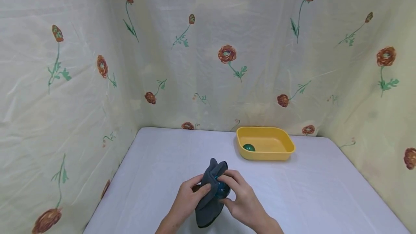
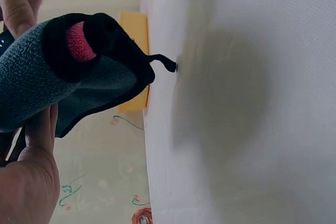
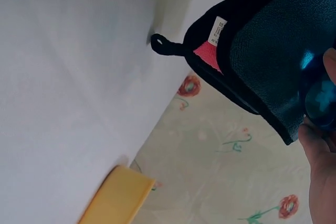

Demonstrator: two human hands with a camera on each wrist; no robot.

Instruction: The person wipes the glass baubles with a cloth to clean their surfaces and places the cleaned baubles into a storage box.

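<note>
Above the near middle of the table, my left hand [image 1: 186,198] grips a folded grey-blue cloth [image 1: 209,213] with dark edging. Against the cloth's right side sits a shiny blue ball [image 1: 222,190], which my right hand [image 1: 244,198] pinches between thumb and fingers. Part of the ball is covered by the fingers and the cloth. In the right wrist view the cloth [image 3: 278,45] hangs with a dark loop, a white label and a patch of pink showing. The left wrist view shows the cloth [image 2: 26,72] draped over the left fingers, hiding the ball.
A yellow tub [image 1: 266,156] stands at the back right of the table, and a green ball [image 1: 249,147] lies in its near left corner. White cloth covers the table [image 1: 156,161]. Flower-printed curtains [image 1: 208,75] enclose the back and both sides.
</note>
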